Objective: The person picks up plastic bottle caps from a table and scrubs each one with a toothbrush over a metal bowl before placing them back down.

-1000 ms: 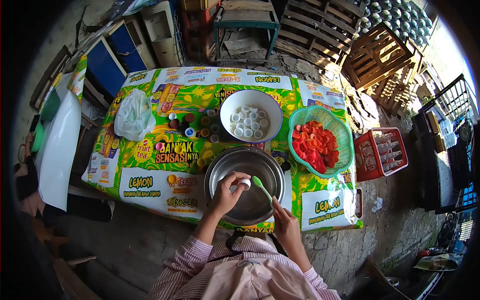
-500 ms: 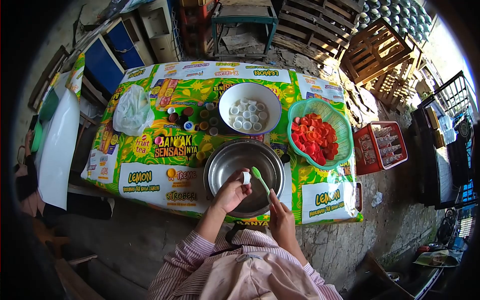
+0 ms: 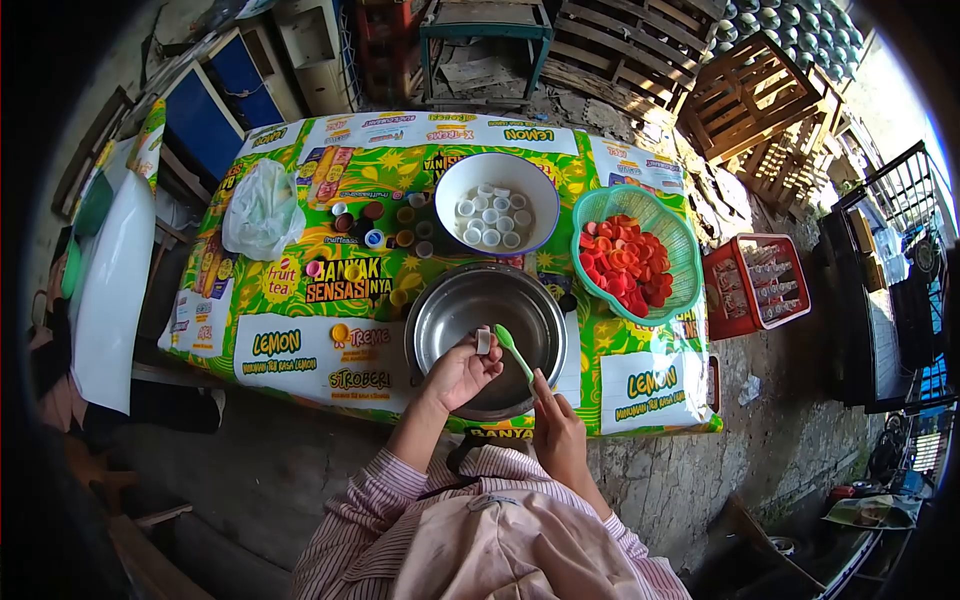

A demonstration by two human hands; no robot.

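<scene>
Over the steel basin (image 3: 538, 325), my left hand (image 3: 458, 378) pinches a white bottle cap (image 3: 484, 342) between its fingertips. A green toothbrush (image 3: 514, 354) is gripped in my right hand (image 3: 560, 432), its head tilted up and pointing toward the cap, with a small gap between them. Behind the basin stands a white bowl (image 3: 456, 186) with a dark blue rim, holding several white caps (image 3: 491, 217) in what looks like water. To the right, a turquoise plastic basket (image 3: 688, 255) is filled with red caps (image 3: 625, 265).
Loose caps of several colours (image 3: 374, 238) lie left of the bowl, near a crumpled plastic bag (image 3: 262, 212). A printed cover (image 3: 300, 345) spreads over the table. Right of the table is a red crate (image 3: 727, 300); wooden pallets (image 3: 640, 45) lean at the back.
The cap has turned slightly in my left fingers, and the toothbrush has shifted a little left and upward in view. The whole view has moved slightly. Both hands keep their hold.
</scene>
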